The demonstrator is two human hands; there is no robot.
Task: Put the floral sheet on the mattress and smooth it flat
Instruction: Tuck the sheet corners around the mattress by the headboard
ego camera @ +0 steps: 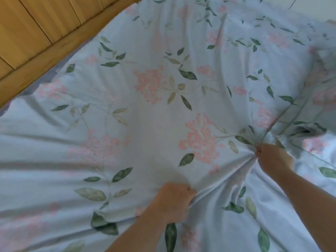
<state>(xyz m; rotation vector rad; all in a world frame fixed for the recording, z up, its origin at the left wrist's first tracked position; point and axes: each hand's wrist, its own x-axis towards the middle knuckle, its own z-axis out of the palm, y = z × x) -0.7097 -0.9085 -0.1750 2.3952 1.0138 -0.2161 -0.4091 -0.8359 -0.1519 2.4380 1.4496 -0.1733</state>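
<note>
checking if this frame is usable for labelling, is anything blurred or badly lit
Head view: soft all over, with motion smear on the left hand and on the floral sheet toward the picture's right edge. Head view: light is even and diffuse, no glare, only mild shadows in the folds by the right hand.

The floral sheet (154,106) lies over the mattress (45,80), wooden headboard (36,33) behind at the upper left

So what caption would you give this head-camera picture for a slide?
Left hand and right hand each grip a bunch of the floral sheet, creases fanning out from both grips.
</note>
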